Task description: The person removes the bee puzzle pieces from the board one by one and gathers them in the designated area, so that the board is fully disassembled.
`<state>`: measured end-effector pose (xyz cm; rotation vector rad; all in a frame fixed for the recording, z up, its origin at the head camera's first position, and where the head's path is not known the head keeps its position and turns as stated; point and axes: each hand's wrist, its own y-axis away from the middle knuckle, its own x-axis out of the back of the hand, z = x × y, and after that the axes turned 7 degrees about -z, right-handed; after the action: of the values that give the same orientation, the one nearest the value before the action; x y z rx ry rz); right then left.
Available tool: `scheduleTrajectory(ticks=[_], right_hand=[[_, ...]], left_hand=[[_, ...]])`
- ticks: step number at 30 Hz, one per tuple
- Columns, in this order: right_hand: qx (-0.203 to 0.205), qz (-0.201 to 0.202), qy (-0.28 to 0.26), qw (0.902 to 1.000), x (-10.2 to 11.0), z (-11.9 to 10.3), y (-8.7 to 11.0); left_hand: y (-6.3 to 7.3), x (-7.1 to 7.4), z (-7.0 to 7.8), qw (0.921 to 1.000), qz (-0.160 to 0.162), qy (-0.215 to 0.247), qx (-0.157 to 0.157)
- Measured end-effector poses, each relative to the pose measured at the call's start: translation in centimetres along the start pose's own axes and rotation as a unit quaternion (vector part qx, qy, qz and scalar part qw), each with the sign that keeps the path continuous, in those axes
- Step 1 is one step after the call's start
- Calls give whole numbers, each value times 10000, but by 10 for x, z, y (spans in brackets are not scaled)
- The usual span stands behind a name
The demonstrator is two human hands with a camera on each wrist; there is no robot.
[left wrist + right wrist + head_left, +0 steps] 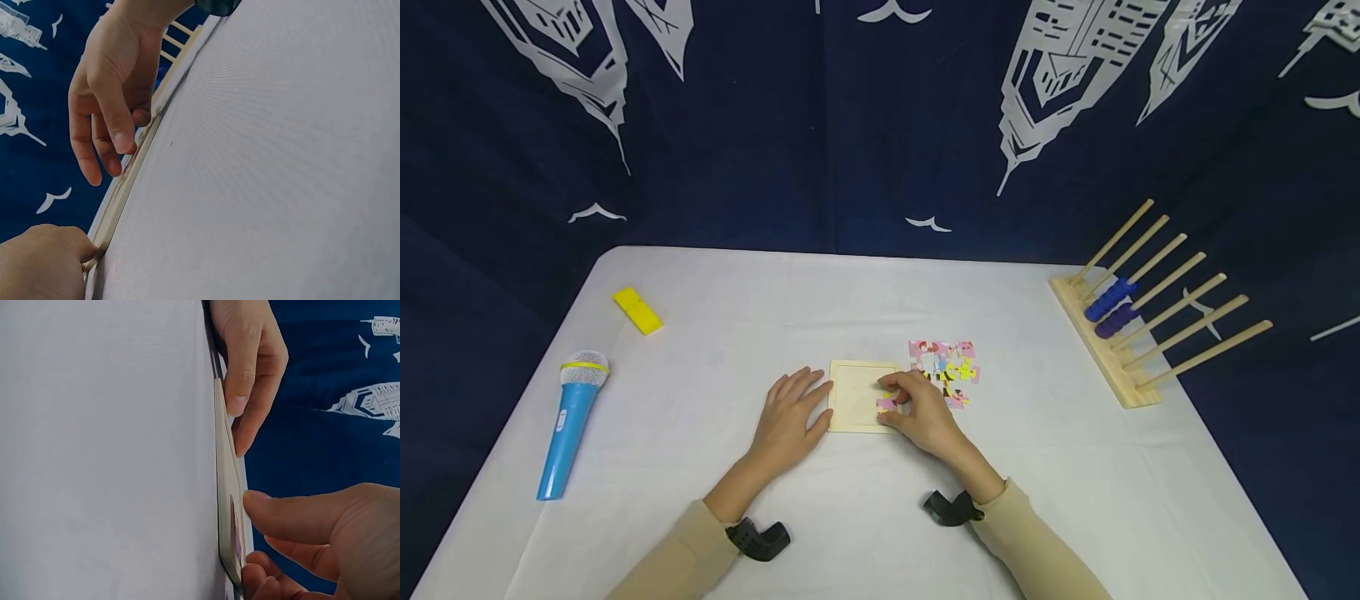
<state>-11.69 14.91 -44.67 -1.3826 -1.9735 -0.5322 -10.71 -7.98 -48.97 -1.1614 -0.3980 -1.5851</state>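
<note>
A square pale wooden puzzle board [853,396] with a raised border lies flat on the table. Beside its left edge is my left hand [790,421], fingers spread and fairly straight, thumb and fingertips right at the border. My right hand [928,412] hovers over the board's right side with loosely bent fingers, thumb and fingertips apart. Between them a pink and yellow jigsaw piece [886,405] sits in the lower right corner of the board. Just right of the board lie several more colourful jigsaw pieces [958,371], partly covered by the right hand.
A wooden rack with slanting pegs [1105,350] and blue and purple beads stands at the right edge. On the left are a blue toy microphone [568,433] and a yellow block [638,311]. White cloth covers the table [760,308]; a dark blue curtain [737,150] hangs behind.
</note>
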Motion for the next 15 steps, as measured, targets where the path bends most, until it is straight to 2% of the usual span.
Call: scheduleTrajectory(ticks=[5,15], right_hand=[[-186,-77,163,9997,-3,1,0],[-304,-173,352,9988,-4,1,0]], left_hand=[[0,0,1,10000,-25,51,10],[0,1,1,10000,-83,45,20]])
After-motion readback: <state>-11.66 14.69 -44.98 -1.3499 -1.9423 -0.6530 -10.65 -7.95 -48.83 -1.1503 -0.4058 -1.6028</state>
